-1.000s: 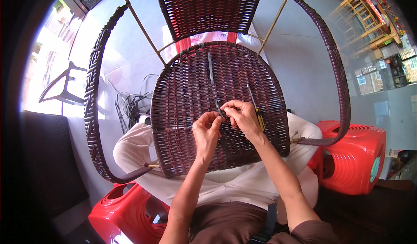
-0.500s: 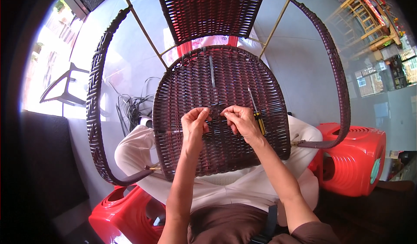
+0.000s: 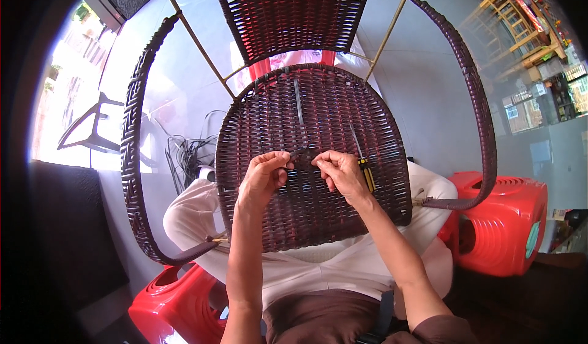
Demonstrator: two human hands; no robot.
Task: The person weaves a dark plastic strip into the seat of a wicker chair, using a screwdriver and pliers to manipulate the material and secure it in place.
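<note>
A dark brown woven rattan chair lies across my lap, its seat [image 3: 312,221] facing me and its backrest [image 3: 288,19] at the far side. My left hand [image 3: 262,177] is closed in a pinch on the end of a thin dark strip [image 3: 299,154] over the middle of the seat. My right hand [image 3: 342,175] also pinches close to that strip, near small dark ends at the weave; its fingertips hide what exactly is held. A flat grey strip [image 3: 298,102] runs up the weave beyond my hands. Right of my right hand, a screwdriver [image 3: 366,173] with a yellow-and-black handle rests on the seat.
Curved woven armrests [image 3: 131,142] rise on both sides, joined by bare metal rods [image 3: 196,37]. Red plastic stools [image 3: 499,221] stand at right and lower left. A tangle of dark strips [image 3: 190,157] lies on the floor at left. Wooden furniture [image 3: 514,25] stands far right.
My left hand has shifted a little left, away from the right hand, drawing the dark strip out between them. My right hand has stayed nearly in place.
</note>
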